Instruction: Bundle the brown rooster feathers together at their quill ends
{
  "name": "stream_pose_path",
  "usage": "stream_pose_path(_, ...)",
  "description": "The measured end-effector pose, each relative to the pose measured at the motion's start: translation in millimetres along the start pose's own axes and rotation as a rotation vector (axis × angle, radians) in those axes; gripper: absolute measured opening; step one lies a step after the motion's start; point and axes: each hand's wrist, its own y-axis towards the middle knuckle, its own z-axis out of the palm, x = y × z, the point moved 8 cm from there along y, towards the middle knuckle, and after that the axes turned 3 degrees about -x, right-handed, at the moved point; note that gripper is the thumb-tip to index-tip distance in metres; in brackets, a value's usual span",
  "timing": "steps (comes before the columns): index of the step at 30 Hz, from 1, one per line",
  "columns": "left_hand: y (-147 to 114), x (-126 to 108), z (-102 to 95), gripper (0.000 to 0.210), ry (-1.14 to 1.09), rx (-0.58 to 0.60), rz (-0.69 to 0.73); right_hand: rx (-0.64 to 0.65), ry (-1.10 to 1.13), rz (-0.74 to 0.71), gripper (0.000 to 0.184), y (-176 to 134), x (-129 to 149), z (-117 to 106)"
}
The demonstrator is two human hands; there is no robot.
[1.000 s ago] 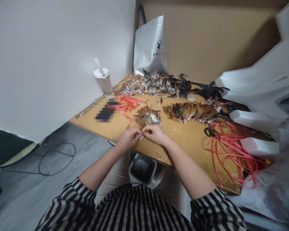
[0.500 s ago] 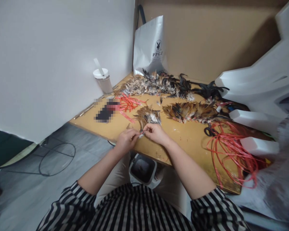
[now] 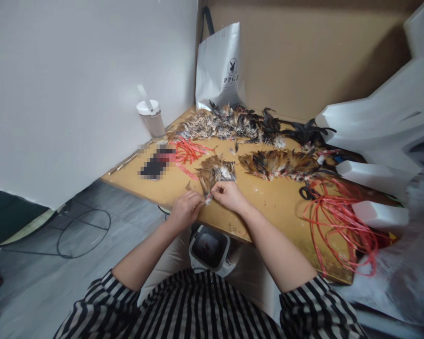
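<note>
At the table's near edge, my left hand (image 3: 187, 208) and my right hand (image 3: 229, 195) meet, both with fingers pinched. Between their fingertips is the pale quill end of a small feather bundle (image 3: 206, 184), its brown tips pointing away from me. A speck of red shows at its base, perhaps a strip of the red plastic twine; the fingers hide most of it. Just beyond my hands lies a small heap of brown and white feathers (image 3: 223, 168), touching or overlapping the held bundle.
Behind lie a long feather pile (image 3: 229, 125) and a brown feather row (image 3: 282, 164). Short red strips (image 3: 189, 151) lie left; tangled red twine (image 3: 339, 221) and black-handled scissors (image 3: 306, 193) lie right. A lidded cup (image 3: 153, 122) and silver bag (image 3: 217, 70) stand at the back.
My left fingers have shifted slightly and lie flatter over the bundle's base. The bundle's pale end sits slightly nearer to me. Everything else on the table stays put.
</note>
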Motion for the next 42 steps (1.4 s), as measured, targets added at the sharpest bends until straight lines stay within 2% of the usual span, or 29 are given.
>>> stream_pose_path(3,-1.0,0.7,-0.8,0.013,-0.045,0.001,-0.026,-0.007,0.061,0.023,0.01,-0.1,-2.7,2.4)
stream_pose_path(5,-1.4,3.9,-2.2,0.012,-0.105,-0.017,-0.089,0.004,0.193,0.082,0.008,0.2,-6.9,5.4)
stream_pose_path(8,-1.9,18.0,-5.8,0.01,-0.332,-0.103,-0.316,-0.011,0.494,0.214,0.016,0.5,-13.5,3.8)
stream_pose_path(11,-3.6,32.8,-4.5,0.017,-0.703,-0.213,-0.592,-0.075,0.73,0.302,0.024,-0.4,-16.3,-8.5)
stream_pose_path(12,-3.3,34.9,-3.6,0.02,-0.813,-0.249,-0.655,-0.053,0.781,0.319,0.025,-1.1,-15.4,-10.0)
stream_pose_path(14,-0.3,34.7,-2.9,0.024,-0.97,-0.309,-0.72,0.071,0.847,0.345,0.03,-3.9,-10.5,-6.1)
stream_pose_path(16,5.2,29.7,-2.0,0.025,-1.05,-0.336,-0.716,0.217,0.898,0.349,0.032,-8.1,-3.0,1.8)
stream_pose_path(18,11.2,22.6,0.8,0.022,-1.068,-0.334,-0.68,0.28,0.976,0.33,0.031,-10.3,3.6,5.5)
stream_pose_path(20,16.5,16.5,5.1,0.019,-1.03,-0.321,-0.647,0.219,1.075,0.307,0.028,-8.4,4.8,0.9)
stream_pose_path(23,24.5,12.5,14.2,0.018,-0.948,-0.261,-0.637,0.017,1.132,0.289,0.022,-3.4,-4.3,-16.1)
stream_pose_path(26,35.2,14.1,20.0,0.021,-0.929,-0.204,-0.65,-0.111,0.998,0.253,0.022,-0.1,-12.3,-34.0)
stream_pose_path(30,55.1,18.4,12.8,0.024,-0.891,-0.267,-0.643,-0.194,0.778,0.229,0.025,2.2,-17.3,-50.8)
stream_pose_path(32,66.5,17.5,14.7,0.025,-0.889,-0.262,-0.643,-0.258,0.72,0.243,0.027,2.2,-21.1,-58.7)
stream_pose_path(37,96.1,9.3,39.1,0.03,-0.989,-0.144,-0.616,-0.469,0.639,0.281,0.033,-1.1,-33.1,-83.1)
stream_pose_path(42,123.1,7.2,54.8,0.024,-0.998,-0.089,-0.592,-0.533,0.599,0.269,0.036,-1.7,-39.3,-99.6)
